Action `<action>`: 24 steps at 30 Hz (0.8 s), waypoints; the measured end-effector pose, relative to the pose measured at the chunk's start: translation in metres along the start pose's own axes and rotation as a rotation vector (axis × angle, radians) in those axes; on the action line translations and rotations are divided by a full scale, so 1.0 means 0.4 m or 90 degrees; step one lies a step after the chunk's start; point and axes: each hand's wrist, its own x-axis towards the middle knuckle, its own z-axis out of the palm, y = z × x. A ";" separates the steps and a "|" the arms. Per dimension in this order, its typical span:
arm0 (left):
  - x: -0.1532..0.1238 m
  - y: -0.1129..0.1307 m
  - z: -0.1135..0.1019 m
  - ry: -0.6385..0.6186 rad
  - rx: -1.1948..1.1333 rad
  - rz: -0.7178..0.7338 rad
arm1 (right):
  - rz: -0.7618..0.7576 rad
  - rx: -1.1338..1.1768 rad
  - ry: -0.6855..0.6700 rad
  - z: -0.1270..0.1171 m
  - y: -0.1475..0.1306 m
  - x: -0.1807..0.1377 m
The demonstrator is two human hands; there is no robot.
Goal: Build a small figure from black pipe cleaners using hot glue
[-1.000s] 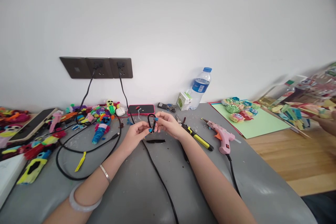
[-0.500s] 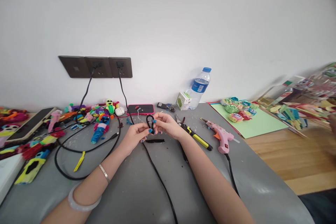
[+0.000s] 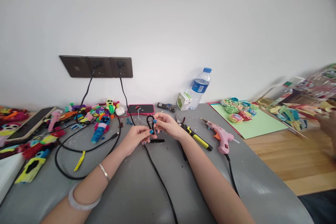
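A black pipe cleaner [image 3: 150, 117], bent into a narrow loop, stands upright between my two hands over the grey table. My left hand [image 3: 134, 138] pinches its lower end between thumb and fingers. On the other side, my right hand [image 3: 168, 124] is closed on the loop's right edge, thumb against the fingers. Just below them lies a short black fuzzy piece [image 3: 159, 140] on the tabletop. Pliers with yellow and black handles [image 3: 196, 136] rest beside my right wrist. Parts of the pipe cleaner are hidden behind my fingertips.
A pink glue gun [image 3: 223, 138] lies to the right, near green paper [image 3: 258, 126] bearing paper flowers. A water bottle [image 3: 200, 89] and a phone [image 3: 141, 109] stand or lie along the wall. Colourful fuzzy figures [image 3: 101, 127] and cables crowd the left. Another person's hand [image 3: 327, 126] is far right.
My left fingers have shifted very slightly right along with the loop's lower end. The other person's hand at the far right has moved further into view, over the coloured strips.
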 end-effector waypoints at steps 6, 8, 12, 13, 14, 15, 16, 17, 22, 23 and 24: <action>0.001 0.002 -0.001 -0.009 -0.004 -0.015 | 0.001 0.002 -0.010 0.000 0.000 0.000; 0.001 0.000 -0.002 -0.012 -0.005 -0.018 | 0.004 0.003 -0.015 0.001 -0.001 -0.001; 0.000 -0.009 -0.003 -0.021 -0.003 -0.017 | 0.004 0.012 -0.029 0.004 -0.004 -0.005; 0.000 -0.012 -0.002 -0.027 -0.004 -0.016 | 0.004 0.016 -0.035 0.004 -0.004 -0.006; -0.001 -0.014 -0.002 -0.033 -0.007 -0.016 | 0.004 0.022 -0.041 0.004 -0.005 -0.007; -0.002 -0.016 -0.001 -0.037 -0.011 -0.017 | 0.004 0.029 -0.048 0.004 -0.005 -0.007; -0.002 -0.017 0.000 -0.042 -0.015 -0.018 | 0.004 0.036 -0.052 0.005 -0.005 -0.008; -0.002 -0.017 0.000 -0.043 -0.019 -0.021 | 0.003 0.042 -0.056 0.005 -0.005 -0.008; -0.002 -0.013 0.001 -0.043 -0.033 -0.031 | -0.006 0.042 -0.064 0.006 -0.007 -0.009; -0.002 -0.012 0.001 -0.045 -0.033 -0.031 | -0.008 0.039 -0.064 0.006 -0.007 -0.009; -0.002 -0.012 0.001 -0.048 -0.033 -0.031 | -0.012 0.036 -0.063 0.006 -0.008 -0.009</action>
